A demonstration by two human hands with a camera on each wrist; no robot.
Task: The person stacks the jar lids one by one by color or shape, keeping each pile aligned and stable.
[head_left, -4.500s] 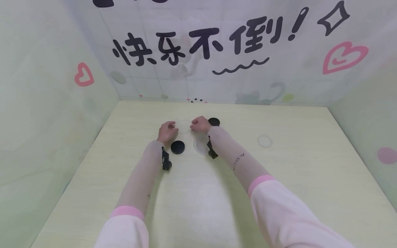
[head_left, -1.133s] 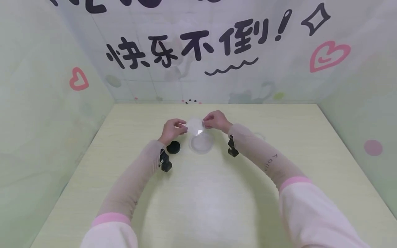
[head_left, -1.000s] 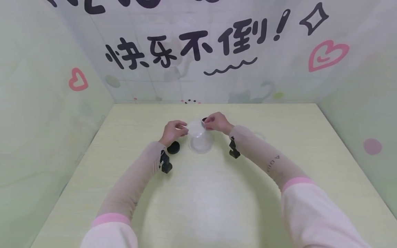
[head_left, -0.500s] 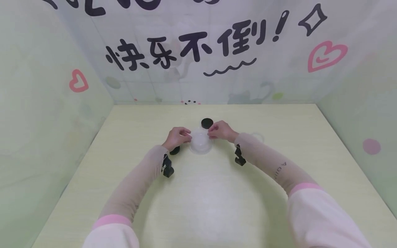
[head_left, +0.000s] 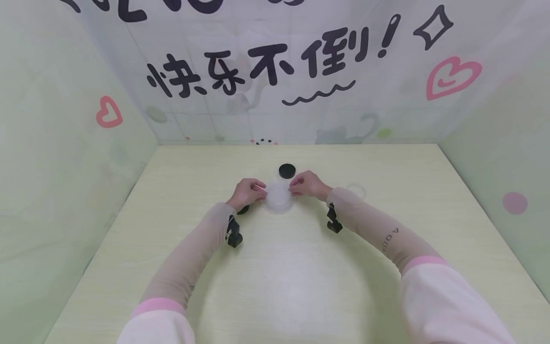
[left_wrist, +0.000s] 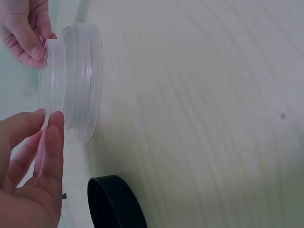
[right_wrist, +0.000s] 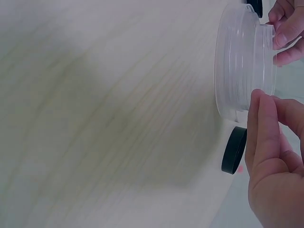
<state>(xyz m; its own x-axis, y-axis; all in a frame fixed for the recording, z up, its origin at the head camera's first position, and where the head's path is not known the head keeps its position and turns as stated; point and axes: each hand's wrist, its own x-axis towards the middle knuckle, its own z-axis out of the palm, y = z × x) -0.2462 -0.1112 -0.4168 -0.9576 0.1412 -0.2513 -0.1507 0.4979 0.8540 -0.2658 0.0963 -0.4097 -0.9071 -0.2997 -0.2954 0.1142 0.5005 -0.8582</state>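
Two clear plastic round pieces, like shallow lids or tubs, form a stack in the middle. The upper clear piece (left_wrist: 53, 78) is narrower and sits on or just over the wider clear piece (left_wrist: 88, 80); contact is hard to tell. My left hand (head_left: 247, 193) pinches the upper piece's left edge between thumb and fingertips. On its right edge, my right hand (head_left: 310, 185) does the same. Beside the left hand lies a black round lid (left_wrist: 118, 204), mostly hidden by that hand in the head view. Behind the stack, near the right fingers, lies another black lid (head_left: 287, 171).
A clear ring-like piece (head_left: 356, 191) lies on the pale wooden table (head_left: 275, 282) to the right of my right hand. A printed back wall (head_left: 275, 95) and side walls enclose the table.
About a second ago both hands held the upper clear piece tilted above the wider one. They have since lowered it toward me onto the stack, uncovering the rear black lid.
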